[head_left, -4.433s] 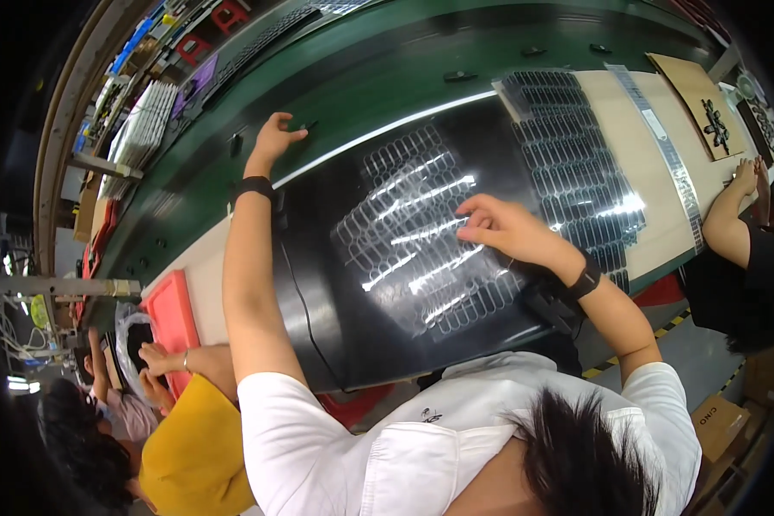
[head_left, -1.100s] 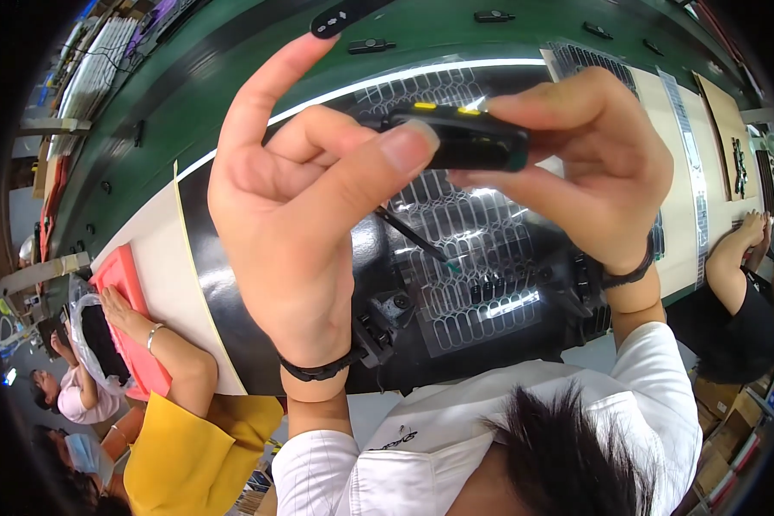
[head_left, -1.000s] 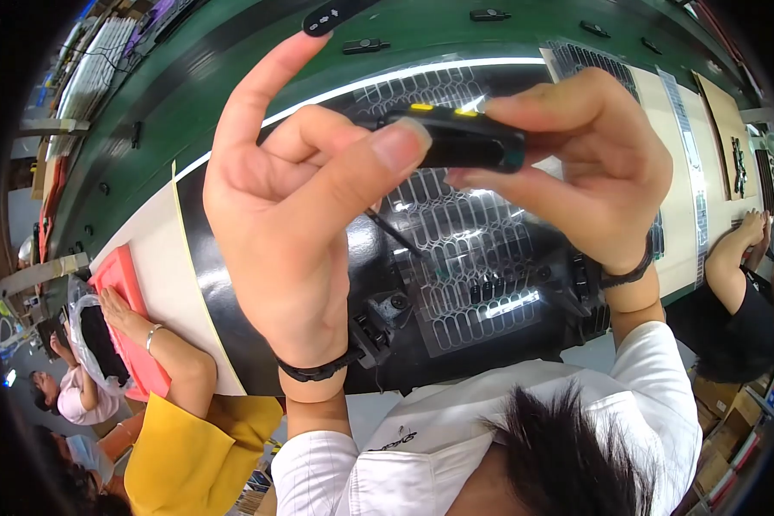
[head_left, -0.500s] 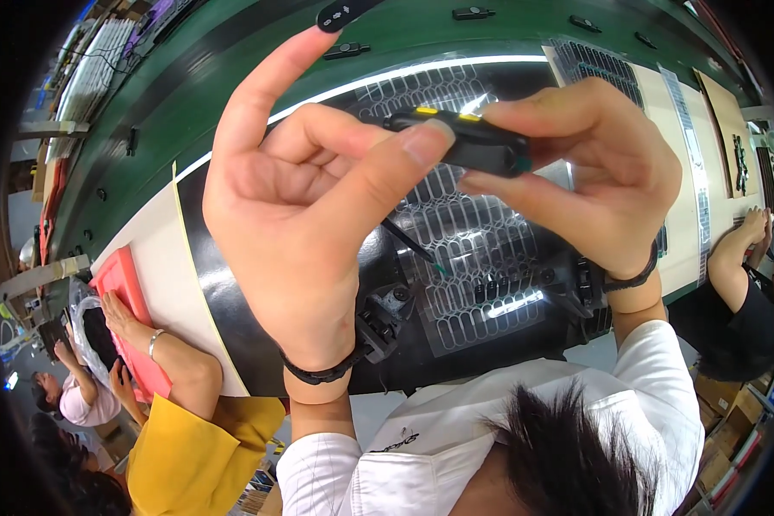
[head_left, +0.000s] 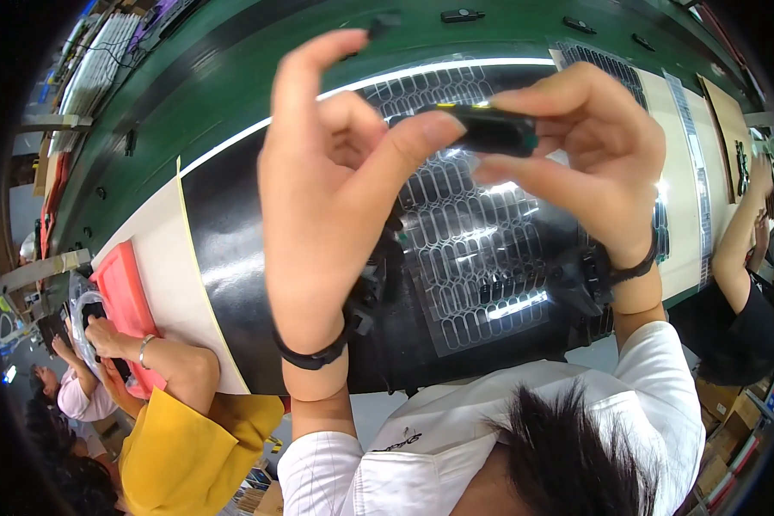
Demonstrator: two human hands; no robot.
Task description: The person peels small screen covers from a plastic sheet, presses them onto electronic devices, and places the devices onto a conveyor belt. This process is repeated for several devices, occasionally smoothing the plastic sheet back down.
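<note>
Two bare hands meet just above the middle of the scene, holding up a small black device (head_left: pixel 488 129) between them at 1 o'clock, clear of the work surface. The left hand (head_left: pixel 331 185), at 11 o'clock, is half closed: its thumb presses the near face of the device's left end, the fingers curled behind, while one finger points up toward 12 o'clock with a small dark piece (head_left: pixel 384 26), blurred, at its tip. The right hand (head_left: pixel 598 146), at 2 o'clock, is partly closed, its thumb and a finger gripping the device's right end from below and above. Yellow marks show along the device's top edge. Each wrist wears a black band. Under the hands, toward 3 o'clock, clear sheets (head_left: pixel 482 249) patterned with rows of rounded outlines lie on a glossy black mat (head_left: pixel 232 249). Beyond it, from 10 to 1 o'clock, runs a green surface (head_left: pixel 232 95), with more dark devices (head_left: pixel 462 15) lying spaced out near 1 o'clock. At 9 o'clock is a red tray (head_left: pixel 125 279); a person in yellow (head_left: pixel 185 451) works beside it at 8 o'clock, and another in black (head_left: pixel 718 335) is at 3 o'clock.
</note>
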